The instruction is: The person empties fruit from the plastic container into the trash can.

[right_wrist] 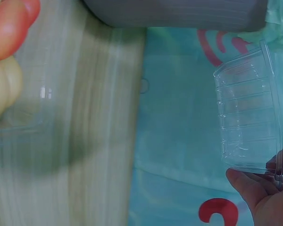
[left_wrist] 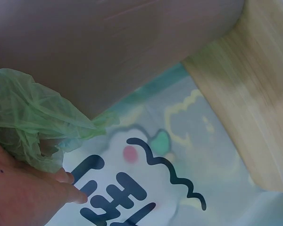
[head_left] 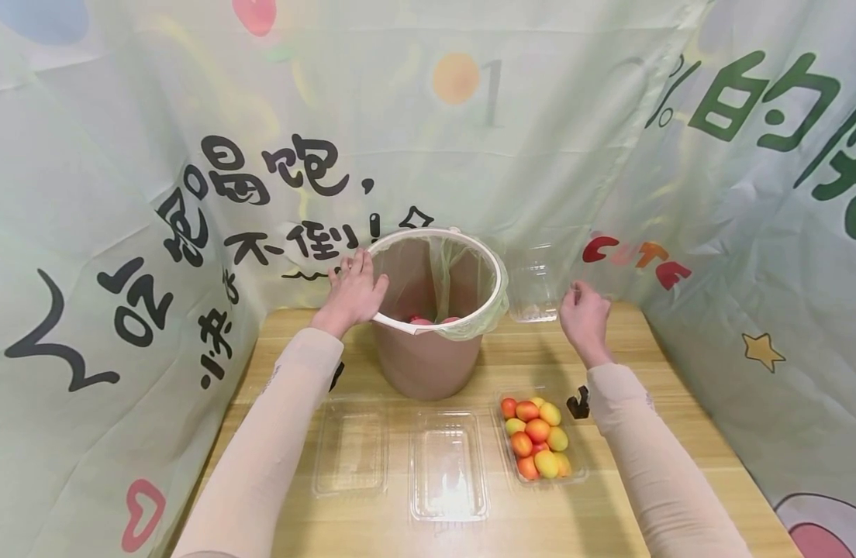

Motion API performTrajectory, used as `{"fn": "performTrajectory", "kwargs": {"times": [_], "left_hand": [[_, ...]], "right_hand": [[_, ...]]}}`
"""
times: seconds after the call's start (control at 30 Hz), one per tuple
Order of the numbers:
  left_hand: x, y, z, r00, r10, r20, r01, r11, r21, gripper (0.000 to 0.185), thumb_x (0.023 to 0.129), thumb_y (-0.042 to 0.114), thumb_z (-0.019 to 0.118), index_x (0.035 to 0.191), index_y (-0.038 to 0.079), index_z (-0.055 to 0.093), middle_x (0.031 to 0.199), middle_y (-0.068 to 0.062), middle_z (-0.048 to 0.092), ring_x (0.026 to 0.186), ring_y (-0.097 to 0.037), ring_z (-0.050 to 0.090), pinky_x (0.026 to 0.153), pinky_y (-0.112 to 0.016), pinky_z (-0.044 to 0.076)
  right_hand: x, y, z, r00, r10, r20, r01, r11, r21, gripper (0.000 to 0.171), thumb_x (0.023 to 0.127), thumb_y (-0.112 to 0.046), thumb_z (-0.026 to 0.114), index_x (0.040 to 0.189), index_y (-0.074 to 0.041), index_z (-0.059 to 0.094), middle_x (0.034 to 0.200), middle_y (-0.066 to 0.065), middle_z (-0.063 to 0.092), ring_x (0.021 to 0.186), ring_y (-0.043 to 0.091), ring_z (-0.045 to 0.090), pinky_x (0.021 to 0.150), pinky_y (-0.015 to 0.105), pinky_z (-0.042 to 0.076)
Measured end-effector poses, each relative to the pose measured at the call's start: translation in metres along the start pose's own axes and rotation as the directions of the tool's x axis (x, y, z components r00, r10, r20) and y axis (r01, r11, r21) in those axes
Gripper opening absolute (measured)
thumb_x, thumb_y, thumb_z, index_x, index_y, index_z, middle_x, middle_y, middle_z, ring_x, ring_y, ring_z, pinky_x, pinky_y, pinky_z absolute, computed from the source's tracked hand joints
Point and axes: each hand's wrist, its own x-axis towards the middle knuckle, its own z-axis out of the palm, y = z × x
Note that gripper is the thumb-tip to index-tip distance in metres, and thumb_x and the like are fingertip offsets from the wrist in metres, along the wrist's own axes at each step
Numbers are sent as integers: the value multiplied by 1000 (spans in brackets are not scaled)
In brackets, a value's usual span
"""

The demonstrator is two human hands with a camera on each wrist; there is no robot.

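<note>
My left hand (head_left: pixel 351 291) rests on the left side of the white rim of a brown bin (head_left: pixel 428 364), fingers fairly straight. In the left wrist view, green liner (left_wrist: pixel 37 117) bunches beside that hand. Off to the bin's right, my right hand (head_left: pixel 585 318) pinches the edge of a clear plastic box (right_wrist: pixel 247 110) between thumb and fingers. The box is held up and tilted, with nothing seen inside. A few red things (head_left: pixel 421 320) show deep in the bin. Small oval red and yellow fruits, like cherry tomatoes (head_left: pixel 537 431), fill another clear box.
Two more clear plastic boxes, one at left (head_left: pixel 351 449) and one at centre (head_left: pixel 449 469), lie on the wooden table (head_left: pixel 526 535). A small black object (head_left: pixel 578 403) is near my right sleeve. Printed cloth (head_left: pixel 540 139) surrounds the table at the back and sides.
</note>
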Motion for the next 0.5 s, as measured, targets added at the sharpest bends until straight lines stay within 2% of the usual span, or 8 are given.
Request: {"fn": "performTrajectory", "kwargs": {"times": [0.07, 0.17, 0.27, 0.5], "left_hand": [[-1, 0, 0, 1000, 0, -2, 0, 1000, -1, 77, 110, 44, 24, 166, -7, 12, 176, -25, 6, 162, -52, 5, 128, -72, 0], [-1, 0, 0, 1000, -2, 0, 2, 1000, -7, 77, 110, 45, 23, 166, -6, 11, 176, -24, 5, 162, -51, 5, 129, -71, -1], [-2, 1, -1, 1000, -3, 5, 3, 1000, -8, 77, 110, 46, 23, 166, -6, 10, 177, -24, 4, 162, -51, 4, 129, -70, -1], [0, 0, 0, 1000, -6, 14, 6, 1000, -1, 77, 111, 45, 23, 166, -6, 9, 177, -24, 3, 162, -51, 3, 129, -71, -1]], "right_hand": [[-1, 3, 3, 1000, 1, 6, -1, 1000, -11, 44, 108, -13, 42, 143, 10, 57, 115, 33, 72, 87, 40, 69, 89, 53, 60], [-3, 7, 6, 999, 18, 26, -18, 1000, -10, 45, 108, -12, 42, 145, 10, 55, 117, 33, 71, 80, 36, 68, 80, 47, 61], [-5, 12, 10, 999, 30, 33, -29, 999, -13, 45, 108, -11, 42, 145, 11, 55, 120, 34, 70, 81, 35, 67, 80, 46, 60], [-9, 28, 19, 999, 22, 29, -21, 1000, -9, 41, 105, -5, 43, 137, 16, 59, 124, 39, 67, 102, 51, 69, 99, 60, 57]]}}
